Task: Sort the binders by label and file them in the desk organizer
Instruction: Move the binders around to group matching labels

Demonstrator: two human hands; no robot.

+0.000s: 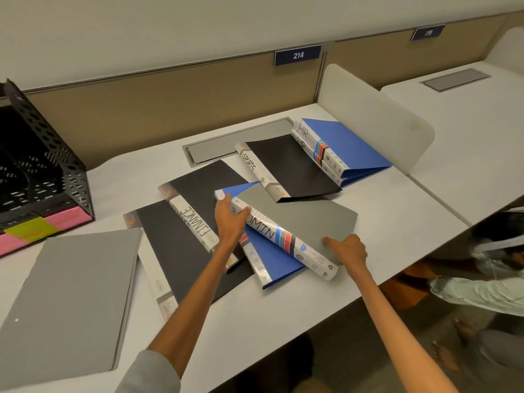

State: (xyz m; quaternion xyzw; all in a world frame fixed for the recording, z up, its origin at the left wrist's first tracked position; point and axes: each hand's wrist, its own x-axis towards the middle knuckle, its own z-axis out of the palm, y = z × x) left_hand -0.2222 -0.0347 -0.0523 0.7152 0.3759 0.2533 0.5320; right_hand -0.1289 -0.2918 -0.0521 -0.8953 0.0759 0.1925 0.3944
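Note:
A grey binder (306,219) with a spine marked ADMIN lies tilted on a blue binder (272,259) at the desk's middle. My left hand (229,219) grips the far end of that spine. My right hand (347,249) pinches the grey cover's near edge, thumb on top. Left of them lie black binders, one marked FINANCE (195,222). A black SPORTS binder (295,168) sits behind, and two blue HR binders (348,148) are stacked at the back right. The black mesh desk organizer (37,171) stands at the far left.
A grey binder (68,302) lies flat at the near left. Pink and green sticky labels (34,231) line the organizer's front. A white divider panel (377,120) bounds the desk on the right. A seated person's legs (482,285) show beyond the desk's right edge.

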